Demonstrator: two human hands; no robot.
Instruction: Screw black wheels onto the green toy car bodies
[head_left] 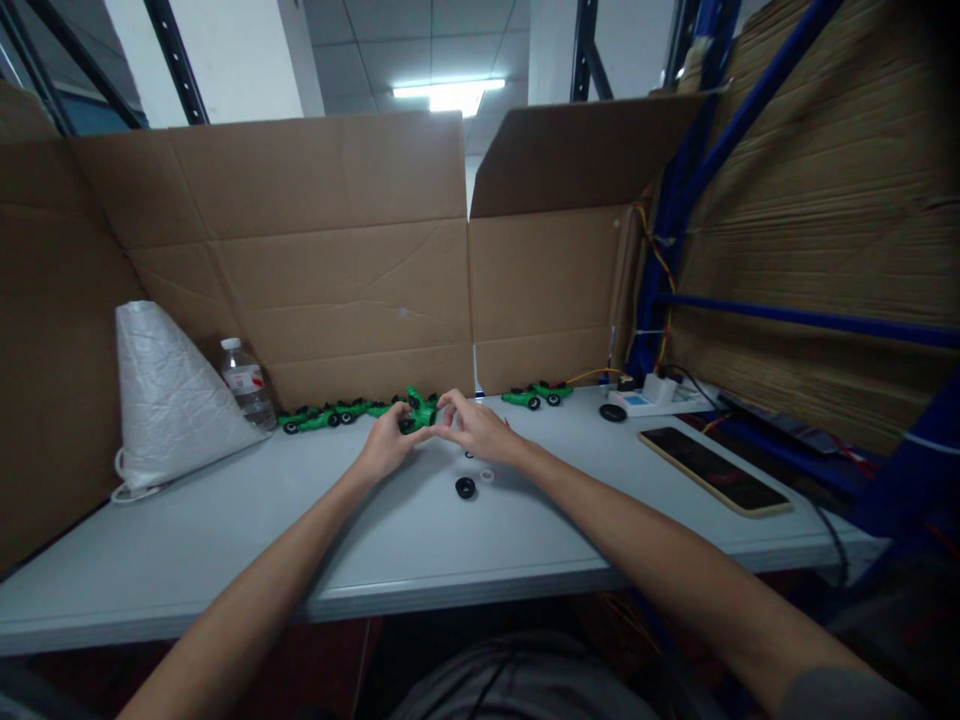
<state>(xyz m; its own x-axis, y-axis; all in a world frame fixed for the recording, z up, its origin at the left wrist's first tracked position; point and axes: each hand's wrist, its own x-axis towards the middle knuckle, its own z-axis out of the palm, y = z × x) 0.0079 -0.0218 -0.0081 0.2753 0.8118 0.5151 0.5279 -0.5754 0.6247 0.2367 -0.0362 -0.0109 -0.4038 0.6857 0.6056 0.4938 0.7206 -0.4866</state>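
A green toy car with black parts is held up just above the table, between my two hands. My left hand is closed on its left side, fingers and thumb curled around it. My right hand has its finger and thumb bent in a pinch at the car's right side; what lies between those fingertips is partly hidden. On the table below my hands lie a black toy wheel, a small pale ring and a tiny dark ring.
Green toy cars stand in a row at the back left and back right. A phone, a black disc and a power strip lie right. A water bottle and silvery bag stand left; cardboard walls the back.
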